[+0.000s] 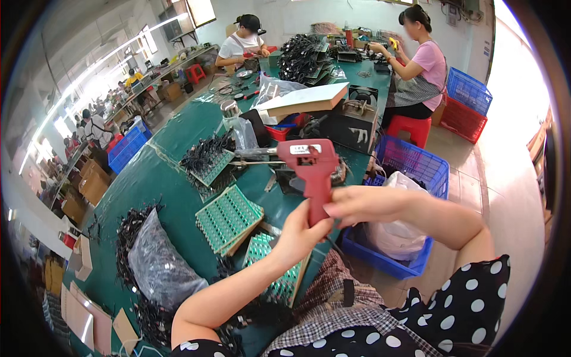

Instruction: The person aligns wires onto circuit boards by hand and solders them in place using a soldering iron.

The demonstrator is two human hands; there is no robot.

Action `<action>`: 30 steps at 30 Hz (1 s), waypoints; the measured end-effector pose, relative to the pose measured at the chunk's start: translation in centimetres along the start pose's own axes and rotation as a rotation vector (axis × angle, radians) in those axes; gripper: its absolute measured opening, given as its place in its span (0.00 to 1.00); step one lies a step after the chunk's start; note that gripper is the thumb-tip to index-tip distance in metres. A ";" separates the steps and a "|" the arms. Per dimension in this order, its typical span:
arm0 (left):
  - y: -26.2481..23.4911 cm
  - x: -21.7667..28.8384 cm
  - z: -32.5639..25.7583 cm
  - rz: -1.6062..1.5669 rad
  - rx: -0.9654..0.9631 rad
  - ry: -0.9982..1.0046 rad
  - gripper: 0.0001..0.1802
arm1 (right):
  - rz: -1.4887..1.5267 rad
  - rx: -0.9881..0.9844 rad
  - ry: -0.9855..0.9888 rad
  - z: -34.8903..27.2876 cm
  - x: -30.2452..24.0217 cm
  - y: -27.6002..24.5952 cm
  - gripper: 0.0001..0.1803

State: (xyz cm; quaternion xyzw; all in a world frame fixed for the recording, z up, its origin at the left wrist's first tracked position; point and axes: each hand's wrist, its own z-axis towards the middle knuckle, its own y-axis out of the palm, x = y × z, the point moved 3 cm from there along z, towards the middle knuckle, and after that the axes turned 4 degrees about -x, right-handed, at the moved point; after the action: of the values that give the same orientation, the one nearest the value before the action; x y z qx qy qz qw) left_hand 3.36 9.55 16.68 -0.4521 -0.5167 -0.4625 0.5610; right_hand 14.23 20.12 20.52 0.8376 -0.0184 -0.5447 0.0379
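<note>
Red gun-shaped tool [315, 172] gripped by left hand [302, 232]; right hand [357, 204], hold unclear; green tabletop [171, 202] open leftward, edge near.

Beside the red glue gun [310, 166], the right hand [363, 204] was blurred, while the left hand [302, 232] hid the lower grip. Left of the gun, a plastic bag [163, 262] obscured its contents; distant people [95, 128] beyond were too small to distinguish.
</note>
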 end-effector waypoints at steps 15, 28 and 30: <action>-14.0 -2.2 6.7 0.128 0.256 -0.233 0.18 | -2.028 1.028 0.068 26.2 -21.1 -40.7 0.17; -16.0 -3.0 10.1 0.162 0.390 -0.330 0.22 | -2.345 0.840 0.220 35.1 -20.4 -51.8 0.13; -15.4 -3.5 10.3 0.118 0.457 -0.354 0.21 | -2.406 0.793 0.214 37.0 -21.4 -53.1 0.13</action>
State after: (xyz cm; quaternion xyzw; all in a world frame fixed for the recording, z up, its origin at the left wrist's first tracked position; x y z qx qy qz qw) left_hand -13.66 17.40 14.28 -0.4169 -0.6701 -0.2149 0.5753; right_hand -28.84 73.00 20.64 0.3191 0.5926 -0.1222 -0.7294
